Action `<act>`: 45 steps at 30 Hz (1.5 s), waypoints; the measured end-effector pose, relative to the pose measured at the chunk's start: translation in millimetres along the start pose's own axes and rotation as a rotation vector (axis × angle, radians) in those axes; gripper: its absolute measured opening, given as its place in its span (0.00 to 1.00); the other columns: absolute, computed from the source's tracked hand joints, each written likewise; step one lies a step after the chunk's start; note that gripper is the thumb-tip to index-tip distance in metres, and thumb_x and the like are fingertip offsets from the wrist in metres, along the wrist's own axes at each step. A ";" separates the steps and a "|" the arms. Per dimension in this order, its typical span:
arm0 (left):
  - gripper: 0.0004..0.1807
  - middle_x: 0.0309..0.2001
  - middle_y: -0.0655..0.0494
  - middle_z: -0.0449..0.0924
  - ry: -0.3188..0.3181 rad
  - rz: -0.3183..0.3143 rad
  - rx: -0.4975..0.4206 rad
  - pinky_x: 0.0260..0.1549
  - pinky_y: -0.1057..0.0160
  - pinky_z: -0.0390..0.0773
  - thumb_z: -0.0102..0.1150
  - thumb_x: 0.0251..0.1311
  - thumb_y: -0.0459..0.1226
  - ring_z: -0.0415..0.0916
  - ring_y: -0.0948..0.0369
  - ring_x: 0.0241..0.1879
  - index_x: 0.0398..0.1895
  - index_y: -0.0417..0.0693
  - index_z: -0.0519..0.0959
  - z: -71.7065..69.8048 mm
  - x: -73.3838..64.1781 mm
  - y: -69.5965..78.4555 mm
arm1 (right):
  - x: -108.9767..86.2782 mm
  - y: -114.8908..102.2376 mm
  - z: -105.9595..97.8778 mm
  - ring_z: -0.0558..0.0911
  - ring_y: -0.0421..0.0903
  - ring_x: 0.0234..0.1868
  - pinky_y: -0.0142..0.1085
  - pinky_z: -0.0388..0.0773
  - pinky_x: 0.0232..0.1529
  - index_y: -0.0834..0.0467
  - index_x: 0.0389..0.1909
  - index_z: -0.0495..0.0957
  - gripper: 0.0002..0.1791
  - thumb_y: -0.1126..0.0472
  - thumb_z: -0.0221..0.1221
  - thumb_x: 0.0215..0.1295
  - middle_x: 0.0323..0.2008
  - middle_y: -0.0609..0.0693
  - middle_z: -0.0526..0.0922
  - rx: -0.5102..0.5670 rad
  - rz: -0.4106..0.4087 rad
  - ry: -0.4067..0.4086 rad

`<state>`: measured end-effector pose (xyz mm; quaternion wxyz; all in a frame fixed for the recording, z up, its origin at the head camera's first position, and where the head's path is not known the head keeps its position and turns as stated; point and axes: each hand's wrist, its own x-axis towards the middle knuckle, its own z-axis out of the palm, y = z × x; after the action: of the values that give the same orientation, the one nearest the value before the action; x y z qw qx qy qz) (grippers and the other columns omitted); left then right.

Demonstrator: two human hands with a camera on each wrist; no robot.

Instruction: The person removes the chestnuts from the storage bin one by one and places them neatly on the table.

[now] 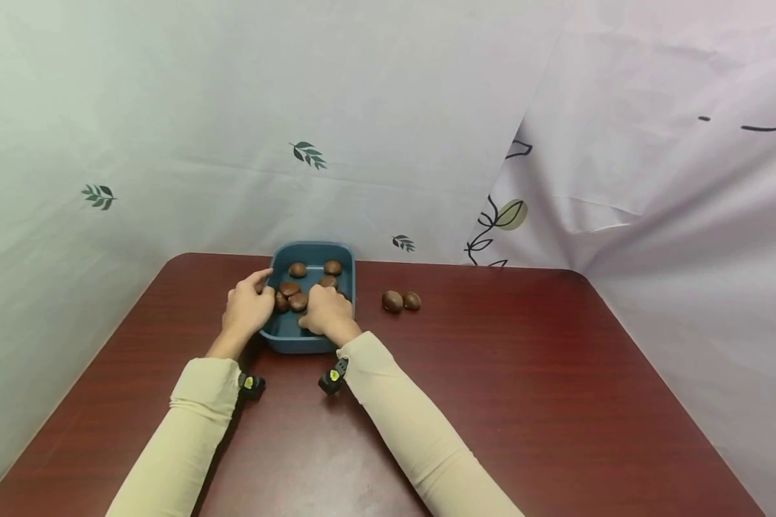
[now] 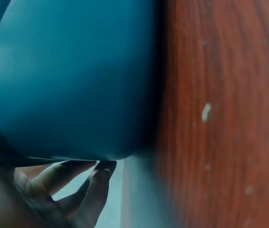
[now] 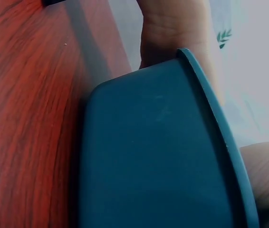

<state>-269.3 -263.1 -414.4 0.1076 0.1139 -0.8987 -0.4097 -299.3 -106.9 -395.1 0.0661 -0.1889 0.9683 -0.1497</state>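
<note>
A blue rectangular container [image 1: 297, 346] stands on the table, with several glossy brown, rounded, chestnut-like pieces [image 1: 298, 301] lying loose in it. My left hand [image 1: 246, 310] grips its left side, thumb at the rim and fingers [image 2: 94, 194] against the outer wall. Over the right half of the container, my right hand [image 1: 328, 312] reaches down inside among the pieces, its fingers bent. The hand's back covers its fingertips, so I cannot tell whether it holds a piece. The near wall [image 3: 144, 142] fills much of the right wrist view.
Two more brown pieces [image 1: 392, 301] lie on the reddish-brown table [image 1: 524, 388], just right of the container. A pale curtain [image 1: 427, 129] with leaf prints hangs behind the table's far edge. Black wrist cameras [image 1: 333, 377] sit below both cuffs.
</note>
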 end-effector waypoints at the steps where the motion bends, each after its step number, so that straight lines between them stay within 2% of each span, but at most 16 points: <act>1: 0.28 0.66 0.39 0.71 0.000 -0.001 0.000 0.17 0.58 0.62 0.38 0.72 0.41 0.75 0.46 0.37 0.75 0.55 0.64 0.2 -0.1 0.1 | -0.2 0.0 0.6 0.78 0.48 0.24 0.41 0.74 0.24 0.53 0.44 0.83 0.17 0.46 0.68 0.60 0.37 0.52 0.83 -0.002 -0.006 0.007; 3: 0.28 0.66 0.39 0.71 -0.002 -0.003 0.002 0.18 0.58 0.62 0.39 0.72 0.41 0.74 0.46 0.39 0.75 0.55 0.64 0.7 -0.2 -0.1 | -0.6 0.4 1.9 0.78 0.47 0.24 0.40 0.74 0.24 0.53 0.43 0.83 0.17 0.46 0.68 0.60 0.36 0.51 0.83 -0.003 -0.014 0.015; 6: 0.28 0.67 0.39 0.70 -0.006 -0.009 -0.004 0.17 0.58 0.61 0.39 0.72 0.40 0.72 0.45 0.33 0.75 0.55 0.64 1.9 -0.2 -0.4 | -1.9 1.1 1.9 0.76 0.46 0.22 0.39 0.72 0.22 0.52 0.34 0.81 0.14 0.46 0.68 0.60 0.28 0.49 0.79 0.008 -0.022 0.013; 9: 0.28 0.67 0.39 0.70 -0.005 -0.012 -0.013 0.14 0.59 0.59 0.40 0.71 0.40 0.68 0.47 0.24 0.75 0.56 0.64 2.8 0.1 -0.4 | -4.5 3.3 -2.6 0.71 0.43 0.16 0.35 0.67 0.17 0.53 0.19 0.73 0.18 0.49 0.68 0.61 0.16 0.46 0.70 0.082 -0.054 0.010; 11: 0.28 0.66 0.38 0.71 -0.003 -0.010 -0.017 0.14 0.59 0.59 0.40 0.71 0.40 0.67 0.50 0.21 0.75 0.56 0.64 3.3 0.6 0.0 | -7.2 6.0 -8.4 0.66 0.41 0.13 0.33 0.64 0.16 0.54 0.14 0.70 0.22 0.53 0.67 0.62 0.12 0.47 0.64 0.157 -0.093 0.012; 14: 0.28 0.66 0.38 0.71 0.002 -0.008 -0.019 0.14 0.59 0.59 0.40 0.72 0.40 0.66 0.51 0.20 0.75 0.56 0.64 3.9 1.4 -0.3 | -12.4 12.3 -19.5 0.67 0.37 0.16 0.29 0.66 0.19 0.57 0.20 0.79 0.13 0.58 0.67 0.61 0.18 0.46 0.74 0.276 -0.152 0.048; 16: 0.28 0.66 0.38 0.71 0.003 -0.004 -0.017 0.14 0.59 0.59 0.40 0.72 0.40 0.67 0.51 0.21 0.75 0.56 0.64 4.2 1.8 -0.6 | -16.0 17.4 -26.5 0.73 0.37 0.19 0.28 0.71 0.23 0.60 0.33 0.84 0.06 0.60 0.67 0.62 0.29 0.49 0.82 0.342 -0.173 0.065; 18: 0.28 0.66 0.38 0.71 0.004 -0.002 -0.019 0.14 0.59 0.58 0.40 0.71 0.39 0.67 0.50 0.21 0.75 0.56 0.64 4.2 1.7 -1.2 | -19.1 23.1 -32.6 0.79 0.39 0.27 0.29 0.76 0.29 0.61 0.45 0.84 0.12 0.62 0.66 0.62 0.41 0.51 0.85 0.374 -0.181 0.084; 20: 0.29 0.66 0.38 0.71 0.005 0.002 -0.018 0.14 0.59 0.58 0.40 0.71 0.39 0.66 0.50 0.21 0.75 0.56 0.64 4.2 1.6 -1.9 | -21.3 29.0 -37.5 0.82 0.43 0.33 0.31 0.78 0.33 0.62 0.48 0.83 0.14 0.63 0.65 0.62 0.45 0.53 0.85 0.390 -0.180 0.090; 23: 0.29 0.66 0.37 0.71 0.004 0.004 -0.019 0.14 0.59 0.57 0.40 0.71 0.38 0.65 0.51 0.19 0.75 0.55 0.65 4.1 1.3 -2.6 | -24.2 38.0 -43.5 0.80 0.44 0.41 0.31 0.77 0.37 0.62 0.50 0.83 0.15 0.62 0.65 0.63 0.47 0.53 0.84 0.393 -0.171 0.118; 27: 0.29 0.66 0.37 0.70 -0.001 0.004 -0.016 0.14 0.59 0.57 0.40 0.71 0.39 0.64 0.51 0.19 0.75 0.55 0.64 3.9 1.2 -2.5 | -27.4 52.5 -50.7 0.83 0.46 0.34 0.33 0.79 0.32 0.62 0.53 0.82 0.17 0.63 0.64 0.64 0.48 0.55 0.84 0.453 -0.156 0.134; 30: 0.29 0.67 0.37 0.70 0.000 0.002 -0.002 0.14 0.58 0.58 0.39 0.71 0.39 0.65 0.50 0.22 0.75 0.56 0.64 3.0 1.0 -2.2 | -28.2 65.3 -54.8 0.84 0.49 0.24 0.34 0.79 0.25 0.63 0.53 0.82 0.17 0.64 0.64 0.64 0.46 0.58 0.83 0.503 -0.148 0.149; 34: 0.29 0.67 0.38 0.69 0.003 -0.006 0.009 0.15 0.57 0.59 0.39 0.71 0.39 0.64 0.49 0.22 0.75 0.57 0.64 1.6 1.5 -2.8 | -26.3 82.6 -58.0 0.84 0.47 0.26 0.35 0.80 0.31 0.62 0.51 0.83 0.16 0.62 0.66 0.63 0.44 0.57 0.84 0.493 -0.132 0.210; 37: 0.29 0.67 0.38 0.69 0.001 -0.007 0.005 0.14 0.58 0.58 0.39 0.71 0.39 0.60 0.51 0.18 0.76 0.57 0.63 1.6 2.4 -3.7 | -24.6 95.1 -58.9 0.83 0.46 0.30 0.36 0.80 0.37 0.62 0.50 0.83 0.17 0.62 0.68 0.61 0.43 0.56 0.85 0.478 -0.112 0.261; 40: 0.29 0.67 0.37 0.69 -0.001 -0.005 0.003 0.14 0.58 0.58 0.38 0.71 0.40 0.60 0.51 0.19 0.76 0.57 0.63 1.8 2.8 -4.1 | -24.6 106.1 -59.2 0.84 0.49 0.28 0.36 0.81 0.33 0.64 0.51 0.83 0.17 0.64 0.68 0.61 0.42 0.57 0.85 0.513 -0.096 0.285; 45: 0.29 0.67 0.37 0.69 -0.003 -0.007 0.013 0.18 0.57 0.61 0.37 0.72 0.40 0.68 0.48 0.28 0.76 0.56 0.63 1.6 2.3 -1.3 | -26.6 123.4 -61.7 0.84 0.50 0.28 0.35 0.81 0.29 0.67 0.52 0.82 0.18 0.64 0.67 0.62 0.41 0.58 0.84 0.555 -0.065 0.300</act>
<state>-271.8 -263.5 -416.2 0.1040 0.1171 -0.9011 -0.4044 -329.0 28.7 -373.6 -0.0334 -0.1701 0.8829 -0.4363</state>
